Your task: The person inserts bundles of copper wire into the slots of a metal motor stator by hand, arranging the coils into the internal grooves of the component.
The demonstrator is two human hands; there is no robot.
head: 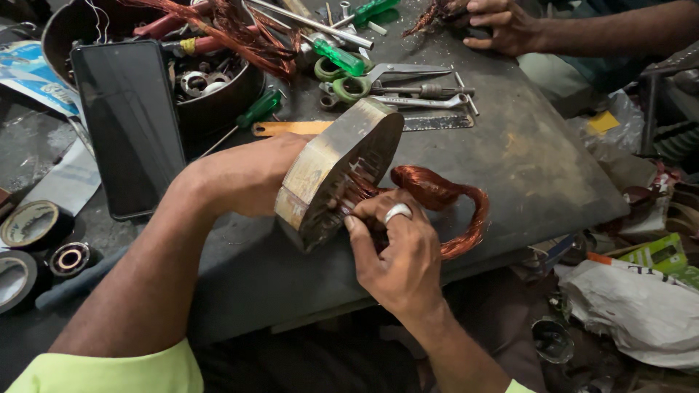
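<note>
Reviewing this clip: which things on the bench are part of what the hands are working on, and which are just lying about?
In hand:
- metal stator core, tilted on edge, held by the left hand
- copper wire coil, hanging from the core
- right hand, fingers at the core's slots

Lying about:
- phone
- scissors
- green screwdrivers
- tape rolls
- bowl of parts
- another person's hand

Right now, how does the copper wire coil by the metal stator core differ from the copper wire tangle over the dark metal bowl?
The copper wire coil is a tight, looped bundle; the copper wire tangle is loose and frayed. The coil lies on the grey table beside the right hand; the tangle drapes over the dark metal bowl. Both are reddish copper.
</note>
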